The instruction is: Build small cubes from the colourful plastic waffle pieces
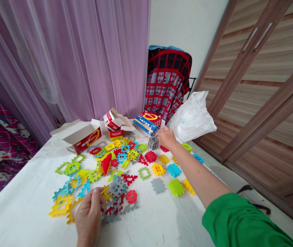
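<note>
Pieces (151, 156) lie on table (159, 216), sorting seems the step, with left hand (90, 210) curled, right hand (166, 138) at grey stack (152, 143), whether their fingers grip I cannot tell, and next move likely needs care.

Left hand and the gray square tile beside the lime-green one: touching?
Apart: the head view shows the left hand well short of the gray square tile, with the round red piece and white tablecloth between them.
</note>
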Action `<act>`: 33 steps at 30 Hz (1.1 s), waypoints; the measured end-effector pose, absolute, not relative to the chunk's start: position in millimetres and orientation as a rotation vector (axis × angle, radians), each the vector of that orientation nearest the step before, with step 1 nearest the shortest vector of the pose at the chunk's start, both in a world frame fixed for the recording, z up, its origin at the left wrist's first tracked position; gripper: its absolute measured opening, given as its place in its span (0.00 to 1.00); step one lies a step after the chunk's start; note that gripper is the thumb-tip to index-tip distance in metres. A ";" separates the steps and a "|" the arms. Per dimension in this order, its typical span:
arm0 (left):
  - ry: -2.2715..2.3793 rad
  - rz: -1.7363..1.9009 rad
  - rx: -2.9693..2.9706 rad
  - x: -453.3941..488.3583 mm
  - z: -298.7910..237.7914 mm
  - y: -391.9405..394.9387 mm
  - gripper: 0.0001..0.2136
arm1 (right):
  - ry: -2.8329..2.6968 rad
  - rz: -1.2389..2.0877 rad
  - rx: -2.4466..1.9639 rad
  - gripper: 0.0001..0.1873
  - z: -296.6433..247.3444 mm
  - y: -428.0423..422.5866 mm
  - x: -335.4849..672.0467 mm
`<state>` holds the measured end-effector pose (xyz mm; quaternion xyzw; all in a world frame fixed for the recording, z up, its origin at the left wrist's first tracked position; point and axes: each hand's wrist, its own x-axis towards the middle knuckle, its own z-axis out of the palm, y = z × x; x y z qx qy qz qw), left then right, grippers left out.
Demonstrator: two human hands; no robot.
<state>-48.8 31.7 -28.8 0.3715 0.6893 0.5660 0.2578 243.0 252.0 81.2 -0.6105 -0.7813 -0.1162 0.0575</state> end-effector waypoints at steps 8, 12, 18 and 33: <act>1.886 1.518 0.982 -45.6 -20.8 32.1 0.27 | -2.506 -0.340 -1.767 0.18 68.6 249.4 248.4; 1.900 1.522 0.946 -43.2 -16.4 32.4 0.29 | -2.524 -0.332 -1.744 0.18 64.3 250.8 246.9; 1.909 1.509 0.977 -45.0 -19.8 31.6 0.30 | -2.525 -0.334 -1.734 0.17 62.9 252.8 244.7; 1.903 1.516 0.997 -46.4 -23.9 31.4 0.30 | -2.512 -0.330 -1.742 0.16 56.9 256.4 244.5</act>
